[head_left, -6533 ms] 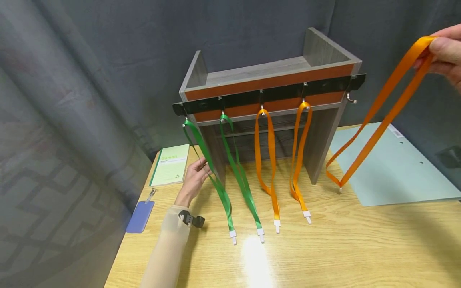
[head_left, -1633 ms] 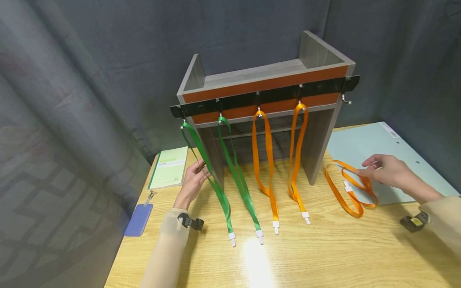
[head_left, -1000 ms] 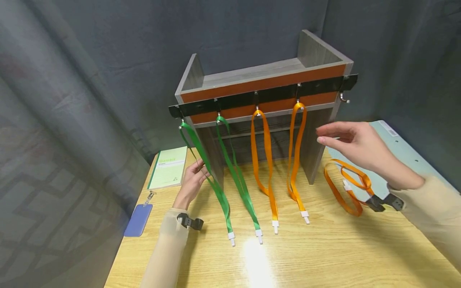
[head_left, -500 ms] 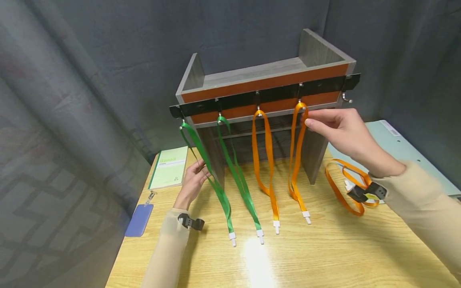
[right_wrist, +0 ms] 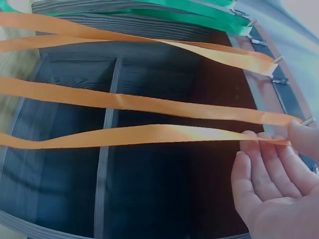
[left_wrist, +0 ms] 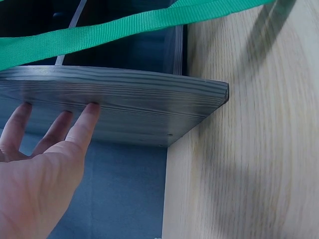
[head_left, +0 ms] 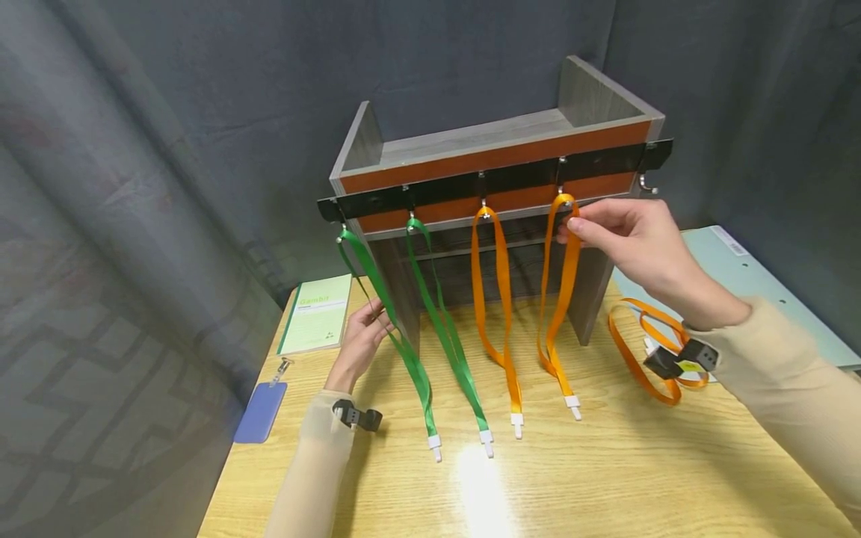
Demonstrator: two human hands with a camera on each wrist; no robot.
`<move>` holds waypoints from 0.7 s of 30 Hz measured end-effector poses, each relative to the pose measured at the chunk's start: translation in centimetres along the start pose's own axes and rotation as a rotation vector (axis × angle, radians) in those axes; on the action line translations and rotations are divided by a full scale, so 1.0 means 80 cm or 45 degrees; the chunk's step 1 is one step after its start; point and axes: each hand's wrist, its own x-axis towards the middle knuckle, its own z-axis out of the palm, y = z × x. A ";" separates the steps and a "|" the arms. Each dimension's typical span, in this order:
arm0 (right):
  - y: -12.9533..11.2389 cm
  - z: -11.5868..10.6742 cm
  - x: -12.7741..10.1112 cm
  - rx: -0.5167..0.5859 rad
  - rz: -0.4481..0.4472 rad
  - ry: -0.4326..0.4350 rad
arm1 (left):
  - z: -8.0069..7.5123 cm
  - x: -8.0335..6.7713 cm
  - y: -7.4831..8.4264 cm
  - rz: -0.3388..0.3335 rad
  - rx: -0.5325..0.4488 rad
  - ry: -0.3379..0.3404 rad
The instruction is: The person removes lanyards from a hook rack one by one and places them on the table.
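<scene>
My right hand [head_left: 642, 246] pinches one strand of the orange lanyard [head_left: 569, 288] hanging from the fourth hook, just below that hook. In the right wrist view the thumb and fingers meet on the strap near its top. Another orange lanyard [head_left: 503, 351] hangs from the third hook, and two green lanyards [head_left: 383, 280] hang further left. My left hand [head_left: 362, 340] touches the left side panel [left_wrist: 124, 107] of the grey wooden shelf with its fingertips, behind the leftmost green strap. A loose orange lanyard [head_left: 628, 355] lies coiled on the table, partly hidden by my right wrist.
A black hook rail [head_left: 525, 178] crosses the shelf front; its rightmost hook [head_left: 647, 185] is bare. A light-blue folder [head_left: 729, 276] lies at the right. On the left are a green notebook [head_left: 316, 314] and a blue badge holder [head_left: 261, 411]. Dark curtains [head_left: 471, 45] stand behind.
My right hand laid one orange lanyard on the table at the right, let go, moved up-left and took hold of the fourth-hook lanyard, drawing its strand slightly right. My left hand stayed put.
</scene>
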 end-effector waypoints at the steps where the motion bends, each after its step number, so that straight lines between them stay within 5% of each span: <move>1: -0.001 0.000 -0.001 -0.003 -0.012 0.014 | 0.000 0.000 0.000 0.001 -0.001 0.000; 10: -0.027 -0.006 -0.009 0.036 -0.109 0.160 | 0.000 0.002 -0.001 0.013 -0.011 -0.005; 21: -0.062 -0.027 -0.006 0.177 -0.215 0.195 | -0.001 0.003 -0.002 0.005 -0.018 0.013</move>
